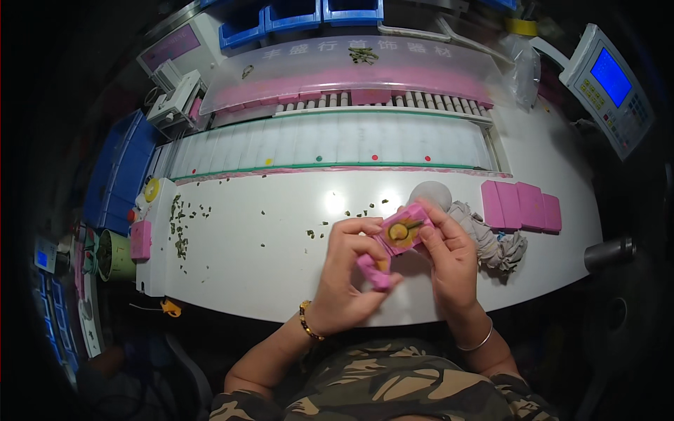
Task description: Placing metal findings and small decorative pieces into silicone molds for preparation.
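Above the near part of the white table, my two hands hold a pink rubber mould (pixel 415 213) that is opened up. My right hand (pixel 453 263) grips its flat half by the right edge, thumb on the face. In that face sits a dark, ring-shaped piece (pixel 400 232) with a short stem, surrounded by a yellowish stain. Closed around a bent-back pink flap (pixel 374 275) of the mould, my left hand (pixel 342 270) also has fingers at the flat half's left edge. Fingers partly hide where flap and half meet.
Dark green bits (pixel 180 242) lie scattered at the table's left. Several pink moulds (pixel 530 206) lie at right, beside a crumpled grey cloth (pixel 502 249) and round white object (pixel 430 194). Behind stand a row of pale plates (pixel 337 145), rollers (pixel 435 102) and a keypad screen (pixel 611 81).
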A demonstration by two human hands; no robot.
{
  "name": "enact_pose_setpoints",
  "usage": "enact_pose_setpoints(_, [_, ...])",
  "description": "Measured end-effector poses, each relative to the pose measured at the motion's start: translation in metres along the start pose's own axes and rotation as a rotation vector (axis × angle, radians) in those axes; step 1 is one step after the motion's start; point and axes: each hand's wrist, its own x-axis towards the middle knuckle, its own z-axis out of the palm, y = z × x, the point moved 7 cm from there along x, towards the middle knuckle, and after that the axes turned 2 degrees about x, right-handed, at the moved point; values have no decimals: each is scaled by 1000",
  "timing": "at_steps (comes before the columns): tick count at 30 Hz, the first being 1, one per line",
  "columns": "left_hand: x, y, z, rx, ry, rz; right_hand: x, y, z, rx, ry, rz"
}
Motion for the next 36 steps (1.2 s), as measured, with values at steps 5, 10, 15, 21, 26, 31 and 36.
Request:
enact_pose_setpoints(5, [-7,-19,17,-646,-41,-440,-3,-23,15,-273,-204,-138])
enact_pose_setpoints(10, [-18,-32,27,-980,-50,-807,-4,-35,38,-576,-550,-318])
enact_pose_setpoints(15, [-16,-41,25,-1125,214,-930,-17,-31,53,-659,-428,-420])
enact_pose_setpoints(21, [-20,-56,18,-1131,217,-827,-25,-53,53,-941,-299,-744])
enact_pose_setpoints(26, [-16,-61,9,-823,192,-708,-33,-49,62,-1075,-262,-846])
enact_pose_setpoints(31, [-10,-57,4,-620,236,-635,-29,-43,61,-936,-225,-787])
enact_pose_setpoints(36, [-11,-61,-5,-401,284,-529,-22,-34,59,-727,-270,-631])
